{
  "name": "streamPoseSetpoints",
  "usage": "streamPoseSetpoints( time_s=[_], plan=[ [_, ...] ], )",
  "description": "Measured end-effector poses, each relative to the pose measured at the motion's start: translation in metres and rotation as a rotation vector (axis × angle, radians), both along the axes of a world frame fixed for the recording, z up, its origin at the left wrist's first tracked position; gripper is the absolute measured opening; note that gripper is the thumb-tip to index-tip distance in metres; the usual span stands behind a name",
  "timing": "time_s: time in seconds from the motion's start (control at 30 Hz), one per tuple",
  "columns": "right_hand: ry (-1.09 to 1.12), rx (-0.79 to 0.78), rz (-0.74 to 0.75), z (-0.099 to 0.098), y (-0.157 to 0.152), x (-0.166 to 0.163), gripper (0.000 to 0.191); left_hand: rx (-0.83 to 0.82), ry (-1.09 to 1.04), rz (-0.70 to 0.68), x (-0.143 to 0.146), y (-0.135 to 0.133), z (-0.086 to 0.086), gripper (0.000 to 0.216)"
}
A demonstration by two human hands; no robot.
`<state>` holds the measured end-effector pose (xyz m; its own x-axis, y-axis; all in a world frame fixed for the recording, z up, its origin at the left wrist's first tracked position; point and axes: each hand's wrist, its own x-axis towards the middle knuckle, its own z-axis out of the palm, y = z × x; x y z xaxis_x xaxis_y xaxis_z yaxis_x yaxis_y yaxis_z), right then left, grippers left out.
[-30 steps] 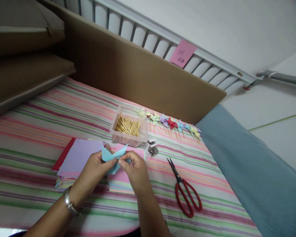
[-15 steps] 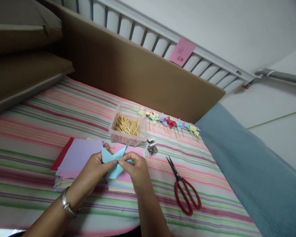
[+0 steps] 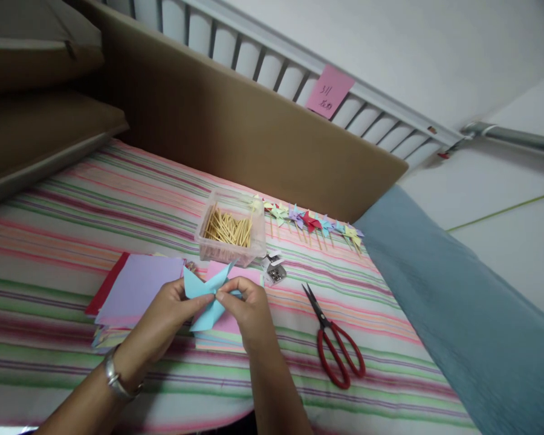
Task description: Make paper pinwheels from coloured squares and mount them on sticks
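Observation:
Both of my hands pinch a light blue paper pinwheel shape (image 3: pixel 205 295) at its middle, just above the striped cloth. My left hand (image 3: pixel 165 320), with a metal bracelet on the wrist, holds its left side. My right hand (image 3: pixel 249 311) grips the centre with thumb and fingertips closed. Under the hands lie stacks of coloured paper squares, lilac (image 3: pixel 138 290) on the left and pink (image 3: pixel 229 323) beneath the right hand.
A clear plastic box of wooden sticks (image 3: pixel 230 234) stands behind the hands. A row of finished paper pinwheels (image 3: pixel 310 225) lies beyond it. Red-handled scissors (image 3: pixel 333 344) lie to the right, a small box of pins (image 3: pixel 276 273) near them. A cardboard wall (image 3: pixel 236 133) backs the bed.
The view has drifted a little, so everything sits slightly lower left. My hands keep the same pinch on the blue paper, with its points shifted slightly.

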<state>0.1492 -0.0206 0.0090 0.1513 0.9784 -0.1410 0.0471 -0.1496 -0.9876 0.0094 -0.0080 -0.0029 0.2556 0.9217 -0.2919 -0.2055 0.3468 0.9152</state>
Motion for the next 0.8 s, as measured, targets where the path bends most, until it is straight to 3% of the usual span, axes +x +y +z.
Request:
streamPoseSetpoints(
  time_s=[0.23,0.57,0.8],
  plan=[
    [-0.027,0.007,-0.008,-0.001,0.0,-0.001,0.008,0.005,-0.031,-0.007,0.002,0.004,-0.021,0.029],
    [-0.081,0.015,-0.001,-0.003,0.001,-0.002,0.007,0.037,-0.076,0.009,0.002,0.004,-0.017,0.025],
    [-0.046,0.141,0.03,-0.004,0.0,-0.004,0.013,-0.022,-0.093,0.014,0.004,0.003,-0.016,0.022]
  ],
)
